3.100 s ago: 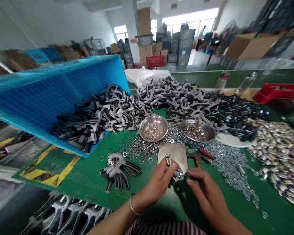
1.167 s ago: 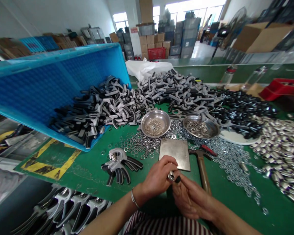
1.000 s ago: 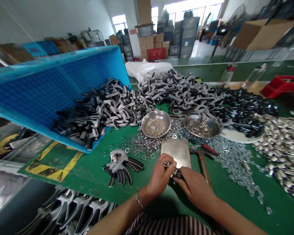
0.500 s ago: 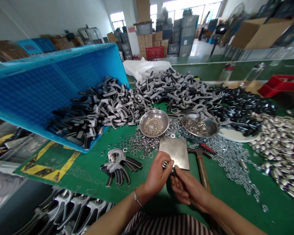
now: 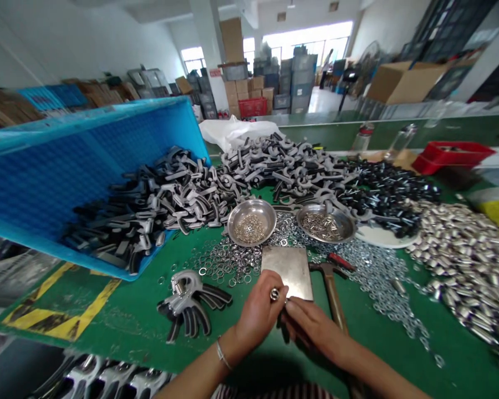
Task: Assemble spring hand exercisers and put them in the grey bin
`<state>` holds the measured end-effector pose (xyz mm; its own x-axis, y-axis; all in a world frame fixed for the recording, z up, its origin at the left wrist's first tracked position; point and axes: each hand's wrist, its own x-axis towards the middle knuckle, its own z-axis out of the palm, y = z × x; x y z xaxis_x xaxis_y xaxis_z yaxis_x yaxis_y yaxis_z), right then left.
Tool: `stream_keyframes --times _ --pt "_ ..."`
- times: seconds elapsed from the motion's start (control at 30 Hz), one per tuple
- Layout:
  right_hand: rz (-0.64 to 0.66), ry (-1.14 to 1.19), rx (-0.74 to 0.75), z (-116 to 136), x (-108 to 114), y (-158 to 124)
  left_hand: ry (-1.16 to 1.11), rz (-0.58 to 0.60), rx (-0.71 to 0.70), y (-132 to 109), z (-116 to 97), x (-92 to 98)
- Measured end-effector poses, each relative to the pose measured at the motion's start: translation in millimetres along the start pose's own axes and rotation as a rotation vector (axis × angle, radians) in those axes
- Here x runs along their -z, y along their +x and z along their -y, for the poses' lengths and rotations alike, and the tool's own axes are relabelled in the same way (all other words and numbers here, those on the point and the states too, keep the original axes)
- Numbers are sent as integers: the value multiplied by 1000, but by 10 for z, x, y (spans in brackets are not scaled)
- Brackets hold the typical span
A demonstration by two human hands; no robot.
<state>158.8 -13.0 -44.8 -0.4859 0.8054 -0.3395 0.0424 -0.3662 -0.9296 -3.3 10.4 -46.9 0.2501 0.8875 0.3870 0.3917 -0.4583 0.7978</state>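
My left hand (image 5: 255, 312) is closed around a small metal spring part (image 5: 274, 293), whose shiny end sticks up above the fingers. My right hand (image 5: 311, 328) pinches the same part from the right, fingers pressed against its lower dark end. Both hands hover just in front of a flat steel plate (image 5: 286, 264) on the green table (image 5: 120, 321). A hammer (image 5: 330, 288) with a wooden handle lies right of the plate, beside my right hand. A small stack of finished hand grippers (image 5: 189, 299) rests to the left of my left hand.
A tilted blue crate (image 5: 45, 166) spills grey-black handles (image 5: 170, 194). Two steel bowls (image 5: 251, 221) (image 5: 325, 223) hold small parts, among loose rings (image 5: 220, 260) and washers (image 5: 378, 277). Silver sleeves (image 5: 466, 260) are heaped at right, black parts (image 5: 391, 191) behind, a red tray (image 5: 449, 155) far right.
Both hands stayed together on the small spring part, turning and working it in front of the plate. The view drifted a little to the right and down.
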Motion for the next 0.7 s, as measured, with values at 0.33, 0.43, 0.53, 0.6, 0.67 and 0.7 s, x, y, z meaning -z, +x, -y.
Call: stream_keyframes --times 0.33,0.43,0.53,0.6,0.67,0.7 --pt "-106 -197 6 -72 284 -57 490 366 -49 603 103 -215" --pt "-370 -674 189 -67 525 -195 659 502 -52 917 285 -295" --pt "-493 -834 167 -233 718 -475 716 483 -83 1200 298 -314" --pt "-562 -885 136 -409 763 -640 760 454 -140 1433 209 -351" --pt "-621 -958 116 -562 742 -714 790 476 -179 1719 108 -462" --pt "-645 -1006 106 -614 717 -712 796 511 -178 1871 74 -548"
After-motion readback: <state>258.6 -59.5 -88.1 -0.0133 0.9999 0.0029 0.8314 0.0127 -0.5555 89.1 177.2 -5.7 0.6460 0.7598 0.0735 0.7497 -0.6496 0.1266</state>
